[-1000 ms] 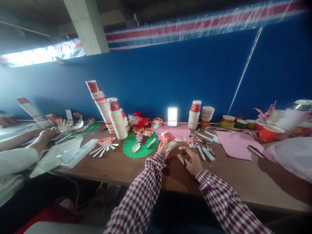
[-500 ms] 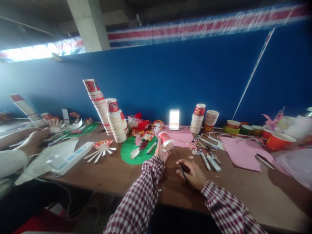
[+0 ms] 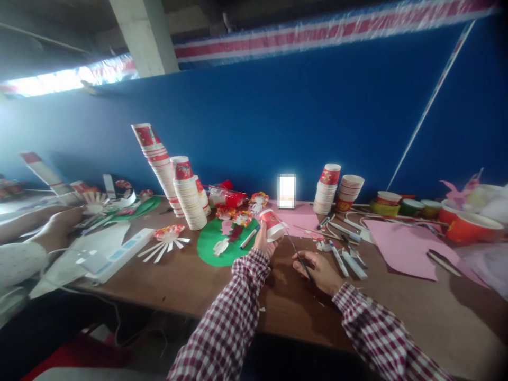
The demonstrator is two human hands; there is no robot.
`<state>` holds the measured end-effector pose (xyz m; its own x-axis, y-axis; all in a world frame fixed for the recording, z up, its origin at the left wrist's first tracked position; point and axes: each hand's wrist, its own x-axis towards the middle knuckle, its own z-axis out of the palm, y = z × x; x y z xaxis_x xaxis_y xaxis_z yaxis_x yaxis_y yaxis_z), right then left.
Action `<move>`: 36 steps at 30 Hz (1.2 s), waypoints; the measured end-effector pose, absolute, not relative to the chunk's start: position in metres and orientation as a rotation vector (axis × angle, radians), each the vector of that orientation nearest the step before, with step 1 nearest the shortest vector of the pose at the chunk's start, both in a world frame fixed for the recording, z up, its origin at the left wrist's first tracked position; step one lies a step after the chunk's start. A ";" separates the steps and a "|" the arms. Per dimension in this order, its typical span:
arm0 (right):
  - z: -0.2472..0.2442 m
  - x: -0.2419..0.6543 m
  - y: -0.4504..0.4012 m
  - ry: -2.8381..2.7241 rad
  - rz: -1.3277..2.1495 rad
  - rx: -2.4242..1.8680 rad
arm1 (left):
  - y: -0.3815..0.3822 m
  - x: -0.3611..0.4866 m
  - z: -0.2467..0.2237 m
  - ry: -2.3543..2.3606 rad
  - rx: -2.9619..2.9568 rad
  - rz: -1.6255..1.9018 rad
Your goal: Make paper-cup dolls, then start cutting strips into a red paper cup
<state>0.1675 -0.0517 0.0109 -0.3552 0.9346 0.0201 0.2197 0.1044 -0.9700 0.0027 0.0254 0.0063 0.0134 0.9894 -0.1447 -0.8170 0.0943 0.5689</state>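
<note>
Left hand (image 3: 262, 241) curls fingers round a tilted cup (image 3: 273, 223), presumably steadying it. To its right, right hand (image 3: 319, 271) pinches a slim tool (image 3: 303, 265), likely for control.

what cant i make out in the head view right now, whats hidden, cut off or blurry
All in the head view:
Left hand: some fingers are hidden behind the paper cup.
Cup print: too small and blurred to read.
Slim tool: fingers of the right hand cover part of it, so its exact kind is unclear.
Bright panel: pixelation hides its details.
Pale bag: cut off by the right edge.
</note>
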 end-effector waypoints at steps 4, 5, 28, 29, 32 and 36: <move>0.014 0.166 -0.057 -1.701 1.234 -1.168 | 0.022 0.004 0.006 0.569 0.409 1.462; 0.015 0.166 -0.057 -1.711 1.210 -1.173 | 0.021 0.004 0.006 0.574 0.405 1.454; 0.018 0.163 -0.044 -1.873 1.180 -1.174 | 0.015 0.003 0.015 0.589 0.255 1.388; 0.018 0.162 -0.044 -1.866 1.187 -1.170 | 0.015 0.004 0.015 0.594 0.261 1.395; 0.016 0.159 -0.044 -1.825 1.156 -1.154 | 0.014 0.006 0.013 0.600 0.314 1.389; 0.015 0.159 -0.046 -1.821 1.115 -1.146 | 0.013 0.008 0.009 0.615 0.397 1.366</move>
